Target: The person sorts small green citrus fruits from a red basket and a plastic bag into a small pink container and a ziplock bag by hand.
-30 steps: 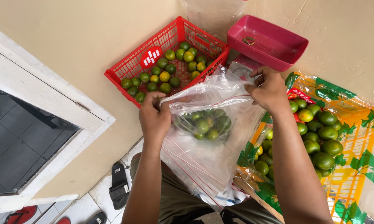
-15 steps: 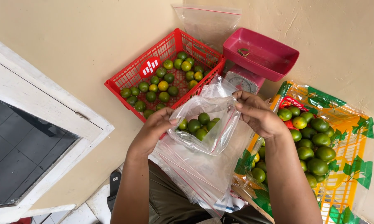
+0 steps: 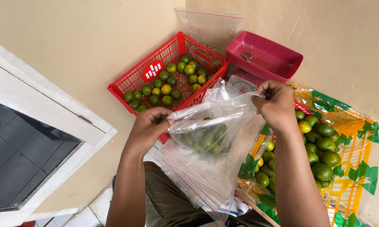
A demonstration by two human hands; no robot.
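Observation:
Both my hands hold a clear plastic bag (image 3: 210, 122) with several green citrus fruits (image 3: 204, 138) inside, lifted above my lap. My left hand (image 3: 149, 128) pinches the bag's left top edge. My right hand (image 3: 275, 103) grips the bag's right top corner, fingers closed. A stack of empty clear zip bags (image 3: 198, 176) with red strips lies on my lap under the filled bag.
A red plastic basket (image 3: 135, 82) with several green and yellow fruits stands against the wall. A pink scale tray (image 3: 263, 59) sits on a scale behind the bag. At the right a yellow crate (image 3: 353, 138) lined with a printed bag holds more fruits. A white door frame (image 3: 42, 96) is at left.
The bag with fruits has been turned and stretched flatter between my hands. My right hand has moved up and right along the bag's top edge.

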